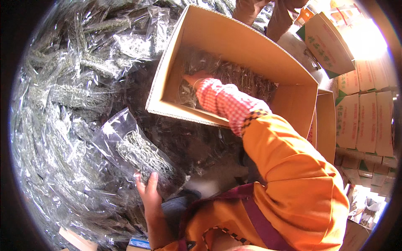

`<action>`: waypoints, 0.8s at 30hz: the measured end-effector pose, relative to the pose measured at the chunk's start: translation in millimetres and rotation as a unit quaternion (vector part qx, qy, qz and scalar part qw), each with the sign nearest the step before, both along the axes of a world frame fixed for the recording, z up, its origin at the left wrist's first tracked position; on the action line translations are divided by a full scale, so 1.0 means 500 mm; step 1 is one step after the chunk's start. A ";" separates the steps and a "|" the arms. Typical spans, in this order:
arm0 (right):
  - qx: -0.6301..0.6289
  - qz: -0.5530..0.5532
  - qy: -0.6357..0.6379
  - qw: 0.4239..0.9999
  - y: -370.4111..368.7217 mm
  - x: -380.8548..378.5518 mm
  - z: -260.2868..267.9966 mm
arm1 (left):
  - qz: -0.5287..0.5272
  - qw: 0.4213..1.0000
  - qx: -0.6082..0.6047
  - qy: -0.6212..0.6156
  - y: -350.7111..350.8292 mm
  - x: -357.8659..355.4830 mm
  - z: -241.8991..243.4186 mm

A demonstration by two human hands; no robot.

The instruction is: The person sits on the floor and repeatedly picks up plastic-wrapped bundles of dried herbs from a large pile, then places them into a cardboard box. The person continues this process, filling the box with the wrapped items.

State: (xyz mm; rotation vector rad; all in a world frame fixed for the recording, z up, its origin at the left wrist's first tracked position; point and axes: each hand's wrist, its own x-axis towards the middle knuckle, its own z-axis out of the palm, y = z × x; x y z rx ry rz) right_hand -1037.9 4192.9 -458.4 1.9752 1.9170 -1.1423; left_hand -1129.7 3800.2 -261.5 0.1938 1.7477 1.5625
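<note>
My left hand (150,191) grips the lower part of a clear plastic bag (141,153) of dried grey-green strands. The bag tilts up to the left, and its top end is loose clear film. My right hand (198,77) reaches down inside an open cardboard box (245,37), near its left end. Under it, clear-wrapped packs (232,73) cover the bottom of the box. In the shade there, I cannot tell whether the fingers hold a pack.
A big heap of similar bags (62,150) fills the left side. A person's legs (276,18) stand beyond the box. Another open carton (325,125) adjoins it on the right. Stacked printed cartons (361,122) line the right, with a tilted carton (326,44) above them.
</note>
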 end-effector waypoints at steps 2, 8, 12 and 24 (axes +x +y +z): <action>0.032 -0.008 -0.070 0.997 0.008 -0.018 0.008 | 0.010 0.999 0.023 -0.021 0.013 -0.004 0.010; 0.006 0.277 0.023 0.961 0.051 0.082 0.099 | -0.246 0.943 0.220 -0.032 0.145 -0.040 0.018; 0.367 0.386 0.267 0.803 0.087 0.077 0.096 | -0.393 0.877 0.169 0.219 0.272 0.013 -0.006; 0.548 0.408 0.191 0.705 0.125 0.023 -0.087 | -0.408 0.844 0.109 0.331 0.318 0.012 -0.097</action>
